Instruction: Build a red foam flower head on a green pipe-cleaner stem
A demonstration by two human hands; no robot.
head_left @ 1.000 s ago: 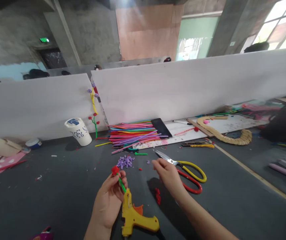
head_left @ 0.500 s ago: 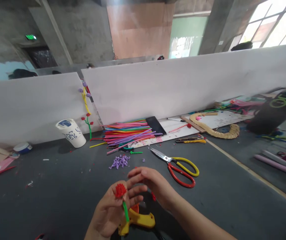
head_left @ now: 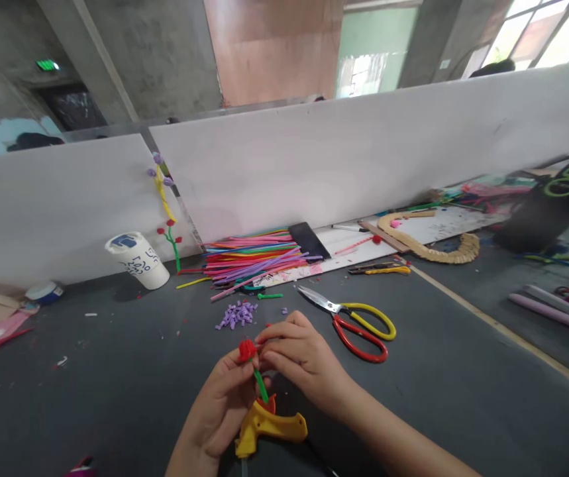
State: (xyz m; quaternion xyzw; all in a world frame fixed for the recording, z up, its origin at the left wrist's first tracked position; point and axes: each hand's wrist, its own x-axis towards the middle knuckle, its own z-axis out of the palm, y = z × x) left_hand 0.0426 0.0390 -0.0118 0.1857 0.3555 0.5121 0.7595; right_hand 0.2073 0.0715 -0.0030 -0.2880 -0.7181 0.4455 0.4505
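Observation:
My left hand [head_left: 219, 411] is closed on the green stem of a small red flower [head_left: 247, 350], holding it upright above the table. Fingertips of my right hand [head_left: 299, 361] pinch against the red head of that flower. Just below both hands a yellow glue gun [head_left: 269, 427] lies on the dark grey table [head_left: 115, 391]. A little heap of purple bits [head_left: 237, 314] sits beyond the hands. Scissors with one red and one yellow handle [head_left: 358, 324] lie to the right.
A bundle of coloured sticks [head_left: 254, 260] and a black phone [head_left: 309, 240] lie by the white divider board [head_left: 363, 152]. A white paper cup [head_left: 138, 260] stands at the left, with small stick flowers [head_left: 165, 199] leaning on the board. A curved beige strip [head_left: 438, 250] and a yellow knife [head_left: 383, 269] lie farther right.
My right hand has come from beside the scissors to the flower's red head. My left hand raised the flower off the glue gun. The view has tilted slightly.

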